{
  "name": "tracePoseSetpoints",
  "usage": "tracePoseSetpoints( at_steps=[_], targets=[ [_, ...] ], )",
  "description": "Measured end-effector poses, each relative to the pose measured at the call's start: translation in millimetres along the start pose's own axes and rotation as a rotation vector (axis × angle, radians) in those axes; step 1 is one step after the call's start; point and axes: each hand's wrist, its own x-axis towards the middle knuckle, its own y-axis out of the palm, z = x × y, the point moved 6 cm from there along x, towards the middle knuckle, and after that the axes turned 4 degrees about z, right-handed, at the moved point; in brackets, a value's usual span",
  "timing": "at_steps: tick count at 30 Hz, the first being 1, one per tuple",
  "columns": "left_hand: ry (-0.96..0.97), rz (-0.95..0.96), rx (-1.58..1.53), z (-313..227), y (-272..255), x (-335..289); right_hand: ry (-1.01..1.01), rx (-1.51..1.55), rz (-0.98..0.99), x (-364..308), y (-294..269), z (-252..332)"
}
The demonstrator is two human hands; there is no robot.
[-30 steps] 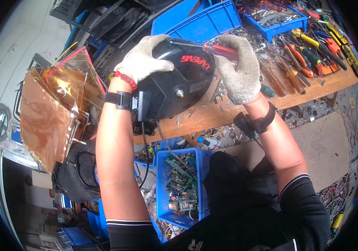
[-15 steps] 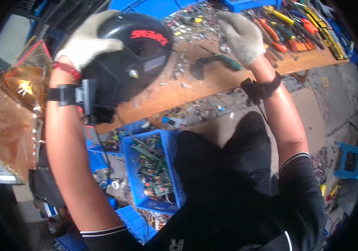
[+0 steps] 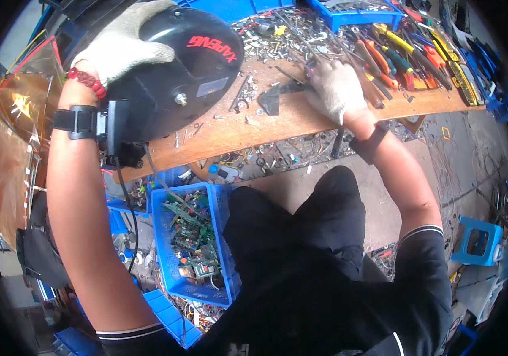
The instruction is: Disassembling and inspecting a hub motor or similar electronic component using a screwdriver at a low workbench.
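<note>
My gloved left hand (image 3: 126, 44) lies spread across the upper left of a large black round housing (image 3: 147, 110) with red lettering and a bolt in its face. Its thumb is stretched out over the surface and its fingers reach toward the far rim. On the wooden bench (image 3: 206, 142), my gloved right hand (image 3: 337, 89) is closed over a screwdriver (image 3: 289, 75). Only the thin shaft shows, coming out on the hand's left side; the handle is hidden under the glove. Small screws and metal bits lie between the housing and this hand.
Several pliers and hand tools (image 3: 396, 59) line the bench's right end. Beyond the hands are loose screws (image 3: 271, 44) and a blue tray (image 3: 361, 18). A blue crate (image 3: 165, 261) of green circuit boards stands below left; a blue stool (image 3: 478, 240) is at right.
My right hand has come down from above the bench onto the green-handled screwdriver, covering its handle. The left hand remains on the housing. The whole view has shifted slightly.
</note>
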Motion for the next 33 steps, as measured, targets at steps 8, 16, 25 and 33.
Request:
tracePoseSetpoints(
  at_steps=[8, 16, 25, 33],
  targets=[
    [0.075, -0.086, 0.184, -20.2, -1.1, -17.0, 0.235, 0.283, -0.168, -3.1, -9.8, -10.1],
    [0.0, -0.11, 0.208, -27.6, -2.7, -28.7, 0.102, 0.912, -0.379, -5.7, -129.1, -12.1],
    [-0.024, -0.103, 0.221, -32.1, -2.6, -30.5, -0.227, 0.528, -0.41, 24.5, -199.6, 16.9],
    [-0.005, -0.14, 0.247, -30.0, -0.6, -26.3, -0.266, 0.324, -0.418, 26.3, -212.1, 18.8]
  ],
)
